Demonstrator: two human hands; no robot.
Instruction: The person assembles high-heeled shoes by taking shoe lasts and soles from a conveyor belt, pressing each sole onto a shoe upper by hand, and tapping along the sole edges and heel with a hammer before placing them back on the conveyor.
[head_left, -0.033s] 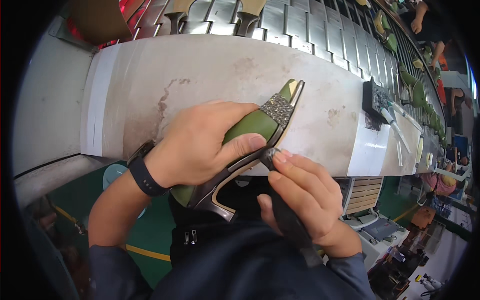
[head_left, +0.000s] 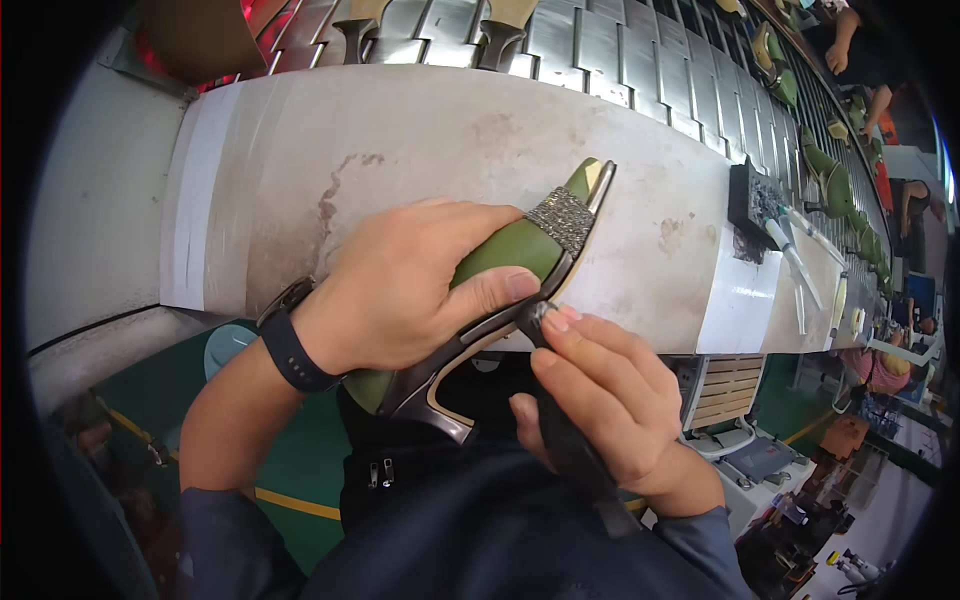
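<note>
My left hand [head_left: 430, 285] is closed over the middle of a heeled shoe [head_left: 510, 255], tilted with its toe pointing up and right. The shoe is green, with a glittery band [head_left: 562, 220] near the toe and a dark, shiny sole edge and heel [head_left: 440, 415]. The left thumb presses along its side, near the sole. In my right hand [head_left: 615, 400] is a dark tool with a thick black handle [head_left: 575, 440], its kind unclear. The tool's rounded end [head_left: 535, 315] is at the sole edge just below the left thumb; the fingers partly cover it.
Beyond the pale, stained worktable [head_left: 420, 130] runs a metal slat conveyor [head_left: 590, 50] carrying more heeled shoes [head_left: 500, 35]. A black tray [head_left: 750, 205] with white pen-like tools [head_left: 795, 255] lies to the right. Other people's arms [head_left: 843, 45] show at the upper right.
The shoe and my left hand have shifted very slightly to the right. The tool's end has moved slightly left and down along the sole edge, with my right fingers.
</note>
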